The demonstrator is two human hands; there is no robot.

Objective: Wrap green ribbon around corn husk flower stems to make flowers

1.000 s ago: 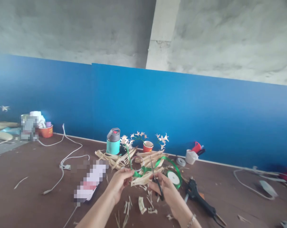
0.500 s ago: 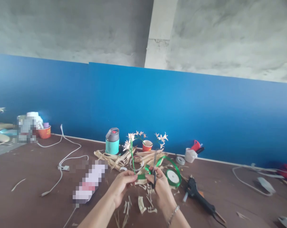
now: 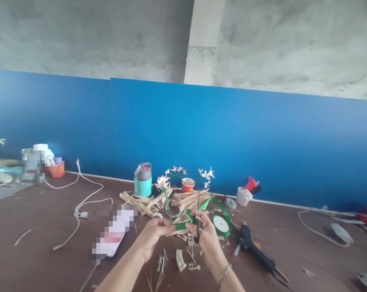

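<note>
My left hand [image 3: 155,233] pinches the lower end of a green stem that carries pale artificial flowers [image 3: 163,182]. The end of a green ribbon [image 3: 180,226] is pinched there too, between thumb and finger. The ribbon stretches across to my right hand [image 3: 205,233], which grips it and also holds a pair of dark-handled scissors [image 3: 197,223], blades pointing up. From my right hand the ribbon loops round to its white-centred spool [image 3: 220,224] on the table. Pale dried husk scraps [image 3: 180,260] lie beneath my hands.
Behind my hands lie dried husks [image 3: 141,204], a turquoise flask [image 3: 143,180] and a paper cup [image 3: 188,185] with flower sprays. On the right rests a black glue gun [image 3: 256,253]; a tape roll [image 3: 230,203] sits farther back. White cables [image 3: 89,196] and a phone-like object [image 3: 115,233] are left.
The flower stem has tipped a little to the left, its blossoms lower. Both hands stay at nearly the same place, with the ribbon still stretched between them.
</note>
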